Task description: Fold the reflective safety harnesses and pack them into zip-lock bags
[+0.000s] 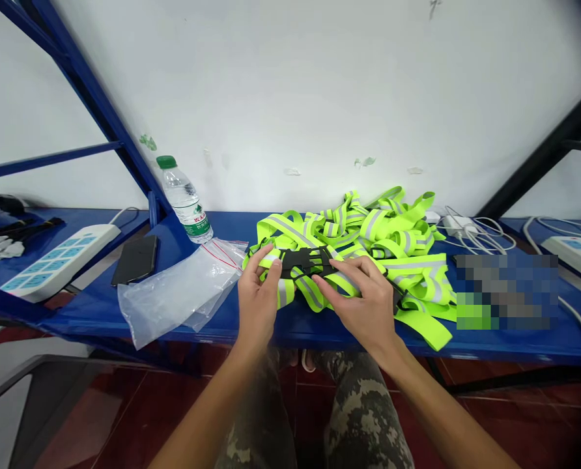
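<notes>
Holding the black buckle (305, 260) of a reflective vest (398, 228) flat: left hand (258, 303) grasps the strap (271, 259) at the buckle's left end; right hand (363, 299), fingers extended, presses the right end. Remaining vest lies heaped just ahead of both hands on the blue shelf (95, 319). Next move calls for keeping the buckle aligned.

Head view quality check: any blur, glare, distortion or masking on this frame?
Head view: wide-angle distortion bends the blue steel shelf upright; the left hand, right hand and reflective straps look sharp; lighting is even without harsh glare; the bottom corners fall darker; a pixelated block masks the shelf's right side.
</notes>
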The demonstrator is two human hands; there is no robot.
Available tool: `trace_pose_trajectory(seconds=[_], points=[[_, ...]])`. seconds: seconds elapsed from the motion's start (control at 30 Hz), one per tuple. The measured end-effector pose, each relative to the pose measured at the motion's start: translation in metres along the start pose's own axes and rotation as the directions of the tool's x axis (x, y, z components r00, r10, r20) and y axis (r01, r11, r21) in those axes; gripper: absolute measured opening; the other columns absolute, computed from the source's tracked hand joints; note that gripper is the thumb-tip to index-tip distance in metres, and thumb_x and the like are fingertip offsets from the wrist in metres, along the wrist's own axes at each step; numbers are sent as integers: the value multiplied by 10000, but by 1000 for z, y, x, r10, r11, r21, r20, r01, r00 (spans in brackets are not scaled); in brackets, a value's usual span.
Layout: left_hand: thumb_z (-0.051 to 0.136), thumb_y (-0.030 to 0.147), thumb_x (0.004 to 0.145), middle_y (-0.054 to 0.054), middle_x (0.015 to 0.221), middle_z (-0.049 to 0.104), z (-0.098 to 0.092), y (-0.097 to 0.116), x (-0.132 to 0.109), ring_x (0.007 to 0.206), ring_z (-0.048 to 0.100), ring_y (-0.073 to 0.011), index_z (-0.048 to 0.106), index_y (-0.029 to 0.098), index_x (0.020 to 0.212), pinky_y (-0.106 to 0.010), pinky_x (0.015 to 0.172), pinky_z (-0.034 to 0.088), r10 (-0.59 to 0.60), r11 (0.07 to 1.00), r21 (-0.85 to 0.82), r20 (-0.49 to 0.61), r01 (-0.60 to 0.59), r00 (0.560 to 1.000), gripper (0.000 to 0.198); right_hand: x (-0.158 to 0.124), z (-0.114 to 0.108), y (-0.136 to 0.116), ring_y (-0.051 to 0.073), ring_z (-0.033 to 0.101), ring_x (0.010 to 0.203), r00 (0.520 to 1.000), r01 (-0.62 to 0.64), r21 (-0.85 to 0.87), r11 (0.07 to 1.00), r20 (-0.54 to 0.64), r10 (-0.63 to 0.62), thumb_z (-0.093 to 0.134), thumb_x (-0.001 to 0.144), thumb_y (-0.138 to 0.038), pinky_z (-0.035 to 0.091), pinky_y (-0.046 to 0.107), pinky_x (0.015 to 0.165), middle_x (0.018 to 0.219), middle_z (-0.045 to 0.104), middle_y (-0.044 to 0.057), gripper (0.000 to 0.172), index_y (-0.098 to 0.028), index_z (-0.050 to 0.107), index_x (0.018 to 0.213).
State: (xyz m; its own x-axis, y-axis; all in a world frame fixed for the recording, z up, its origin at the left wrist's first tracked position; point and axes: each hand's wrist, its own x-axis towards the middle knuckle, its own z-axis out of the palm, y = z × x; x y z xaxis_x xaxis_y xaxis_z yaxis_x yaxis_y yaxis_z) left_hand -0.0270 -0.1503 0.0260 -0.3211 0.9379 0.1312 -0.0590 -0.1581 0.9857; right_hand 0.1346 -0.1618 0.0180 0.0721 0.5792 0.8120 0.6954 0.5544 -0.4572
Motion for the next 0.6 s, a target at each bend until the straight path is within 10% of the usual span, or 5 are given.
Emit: trace_pose_trajectory(seconds=[0.37,0.6], points=[[743,351,762,-81,1148,699,0,4,6,974,674,-209,598,204,1314,-269,777,536,-84,988,-120,144,102,986,590,-4,3,1,217,664,880,993,18,73,997,114,-26,714,849,-266,567,365,780,928,658,98,223,-173,739,1051],[793,350,720,-68,987,732,-12,24,18,814,703,-207,607,195,1299,-276,665,549,-139,973,-157,178,168,974,628,15,-16,9,218,684,943,933,-277,391,878,328,148,739,824,-361,566,388,876,999,714,81,236,-207,748,1003]])
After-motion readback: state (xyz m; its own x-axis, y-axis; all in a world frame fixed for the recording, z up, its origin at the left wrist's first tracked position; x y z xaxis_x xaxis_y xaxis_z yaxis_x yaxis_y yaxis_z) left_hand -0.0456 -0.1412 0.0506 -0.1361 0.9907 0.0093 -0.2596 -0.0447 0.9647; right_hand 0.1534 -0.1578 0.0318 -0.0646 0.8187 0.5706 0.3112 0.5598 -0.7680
